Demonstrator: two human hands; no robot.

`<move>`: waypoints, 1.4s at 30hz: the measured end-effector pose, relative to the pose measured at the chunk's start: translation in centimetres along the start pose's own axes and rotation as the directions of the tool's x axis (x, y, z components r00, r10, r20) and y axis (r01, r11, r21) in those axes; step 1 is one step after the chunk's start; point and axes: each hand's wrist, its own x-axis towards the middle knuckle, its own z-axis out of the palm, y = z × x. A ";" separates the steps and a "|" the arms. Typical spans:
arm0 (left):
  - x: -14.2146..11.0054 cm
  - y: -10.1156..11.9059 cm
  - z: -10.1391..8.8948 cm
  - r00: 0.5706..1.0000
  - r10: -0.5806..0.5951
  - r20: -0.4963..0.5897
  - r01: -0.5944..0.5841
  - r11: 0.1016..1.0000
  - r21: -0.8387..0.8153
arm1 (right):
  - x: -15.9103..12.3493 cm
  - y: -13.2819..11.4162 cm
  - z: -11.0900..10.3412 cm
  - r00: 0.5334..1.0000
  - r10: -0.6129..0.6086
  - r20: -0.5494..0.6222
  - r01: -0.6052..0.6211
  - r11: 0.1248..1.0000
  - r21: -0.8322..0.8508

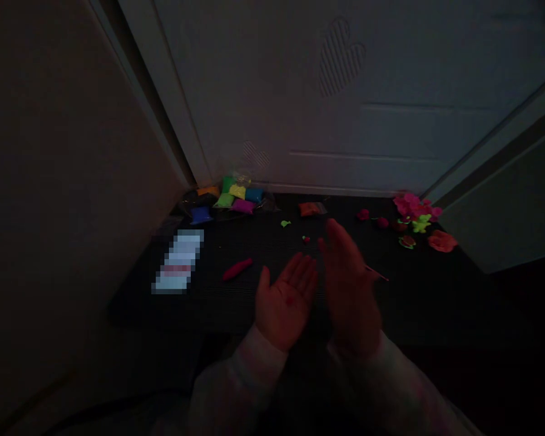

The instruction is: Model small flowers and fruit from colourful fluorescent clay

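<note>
My left hand (pixel 285 303) is open, palm up, above the front of the dark table. On its palm rests a small red ball (pixel 289 300), which looks like modelling clay. Close by on the right, my right hand (pixel 350 284) is raised on edge with its fingers stretched out, holding nothing that I can see. Partly behind it lies a thin pink stick (pixel 378 274). Past the fingertips are a tiny red and green piece (pixel 306 239) and a light green piece (pixel 286 224). To the left lies a pink-red tapered tool (pixel 237 269).
Bags of coloured clay (pixel 237 192) are heaped at the back left, with an orange packet (pixel 312 209) farther right. Pink flower shapes (pixel 415 208), a yellow-green figure (pixel 421 223) and an orange-red flower (pixel 442 241) stand at the right. A blurred-out bright rectangle (pixel 179 261) lies left.
</note>
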 end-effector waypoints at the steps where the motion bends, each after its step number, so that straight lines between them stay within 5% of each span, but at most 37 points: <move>1: -0.1 -0.1 0.3 1.000 0.020 0.006 -0.020 1.000 -0.006 | 0.0 0.1 -0.6 0.999 0.002 -0.046 -0.001 1.000 0.022; 4: -0.3 -0.1 1.0 0.998 0.036 0.057 -0.037 0.999 0.013 | -0.4 0.3 -1.8 0.999 0.025 -0.033 -0.027 0.999 -0.038; 10: -0.8 0.5 0.9 0.996 0.044 0.083 -0.052 0.994 0.092 | -2.0 -0.1 -1.2 0.938 -0.091 0.335 0.200 0.931 -0.307; 16: -0.5 0.2 0.5 0.999 -0.019 0.030 0.012 0.976 0.216 | -2.6 0.7 -0.8 0.925 -0.019 0.378 0.141 0.944 -0.297; 18: -0.2 0.5 0.2 0.998 0.065 0.017 -0.067 0.956 0.285 | -2.3 1.7 -1.0 0.925 0.009 0.381 0.131 0.931 -0.340; 22: 0.1 2.5 -1.2 0.908 0.415 0.051 -0.380 0.768 0.516 | -2.2 3.9 -1.6 0.928 0.112 0.357 0.124 0.809 -0.574; 28: -0.6 5.1 -3.9 0.726 0.676 0.121 -0.530 0.439 0.725 | -4.6 4.3 -3.0 0.856 0.077 0.511 0.319 0.699 -0.640; 32: -1.0 5.0 -4.3 0.708 0.687 0.165 -0.541 0.377 0.752 | -4.7 4.2 -3.9 0.777 0.065 0.626 0.461 0.619 -0.636; 36: -0.9 5.0 -4.1 0.713 0.687 0.138 -0.511 0.375 0.773 | -3.4 4.9 -4.1 0.774 0.091 0.626 0.464 0.592 -0.659; 40: -1.0 5.1 -4.3 0.725 0.681 0.099 -0.447 0.357 0.820 | -2.7 5.3 -4.1 0.703 0.061 0.708 0.533 0.614 -0.582; 42: -1.1 5.2 -4.4 0.735 0.669 0.108 -0.434 0.342 0.833 | -2.5 5.4 -4.1 0.720 0.079 0.689 0.512 0.609 -0.606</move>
